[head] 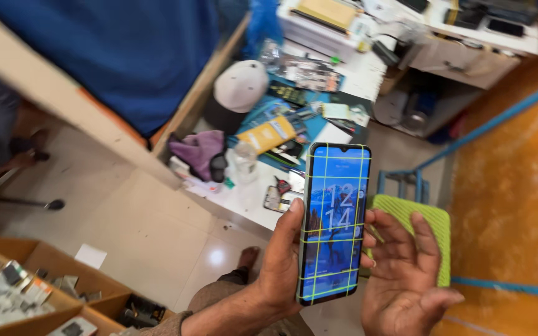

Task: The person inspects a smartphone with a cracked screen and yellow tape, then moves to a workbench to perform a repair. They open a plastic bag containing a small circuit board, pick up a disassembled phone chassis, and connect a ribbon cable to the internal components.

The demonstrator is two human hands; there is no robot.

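Bottom left, cardboard boxes (45, 261) are seen, filled with small packaged parts (7, 292). Past them, the cluttered worktable (244, 199) is strewn with a cap (239, 87), purple cloth (199, 152) and yellow packet (269, 134). A phone (334, 224) with lit screen is held upright above the floor, gripped by the left hand (281, 264), thumb on its edge. The right hand (406, 274) is open, fingers (387, 233) spread, fingertips touching the phone's right side. A green stool (434, 227) is behind.
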